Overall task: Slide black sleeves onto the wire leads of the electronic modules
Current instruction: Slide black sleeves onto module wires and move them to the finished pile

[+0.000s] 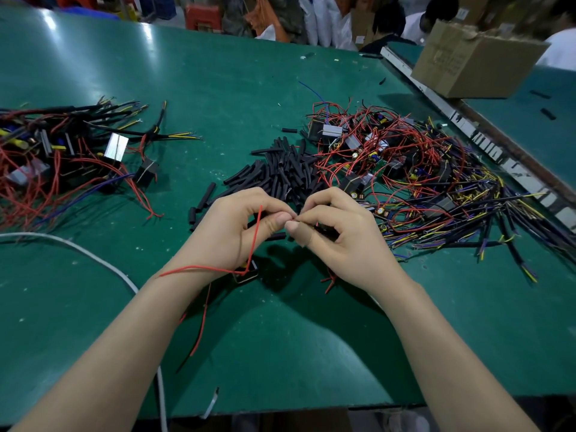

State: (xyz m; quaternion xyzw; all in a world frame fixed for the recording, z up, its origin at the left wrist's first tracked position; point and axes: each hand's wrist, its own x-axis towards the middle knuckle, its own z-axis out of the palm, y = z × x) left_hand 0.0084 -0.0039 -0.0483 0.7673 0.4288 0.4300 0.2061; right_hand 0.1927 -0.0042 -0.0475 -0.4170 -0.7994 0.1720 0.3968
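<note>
Head view showed both hands meeting just in front of the loose heap of black sleeves (pixel 282 173) on the green table (pixel 218 88). We saw the left hand (pixel 240 232) with thumb and forefinger pressed together on the tip of a red lead (pixel 256 235) — the wire ran down over the palm and kinked near the wrist, by a small dark module (pixel 246 273) half hidden under the hand. The right hand (pixel 335 235) was curled, fingertips pinched at that same meeting point, with what looked like a black sleeve lying in its fingers; we could not tell whether the lead had entered the bore, the thumbs hid it.

Risks as we judged them: the bare strands at the lead tip could splay or fold back against the sleeve mouth if pushed off-axis, jamming the slide. The slack loop across the left wrist could snag and tug the module, pulling the tip away from the pinch. A thin sleeve held only by fingertips could slip out and drop among the others, costing a re-pick. The unsleeved pile (pixel 420 169) of modules sat close on the right — a stray wire from it could hook the right hand. Finished pieces (pixel 62 151) lay well apart at left.
</note>
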